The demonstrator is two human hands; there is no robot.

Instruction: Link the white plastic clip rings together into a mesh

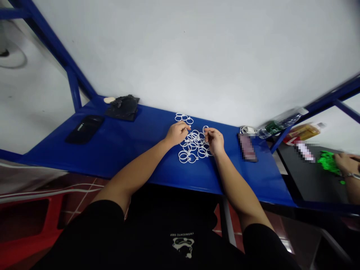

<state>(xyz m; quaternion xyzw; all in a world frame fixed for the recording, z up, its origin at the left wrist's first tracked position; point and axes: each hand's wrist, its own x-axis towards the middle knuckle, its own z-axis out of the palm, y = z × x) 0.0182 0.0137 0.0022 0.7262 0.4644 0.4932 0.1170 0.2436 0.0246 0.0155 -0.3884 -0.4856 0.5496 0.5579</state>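
Note:
A loose pile of white plastic rings (194,141) with small tabs, looking like looped cable ties, lies on the blue table (152,150). My right hand (216,141) is closed at the pile's right side, pinching a single white ring (206,128) that stands up from its fingertips. At the pile's upper left, my left hand (177,133) has its fingers pressed together. A small white bit shows at those fingertips, too small to name. Just beyond the left hand sits a smaller group of white rings (184,118).
To the left are a black flat case (84,129) and a dark bag (123,108). At right lie a blurred phone-shaped object (248,147), a coiled white cable (248,130) and a clear bottle (282,123). Another person's hand (346,164) touches green pieces (328,162) on a black table.

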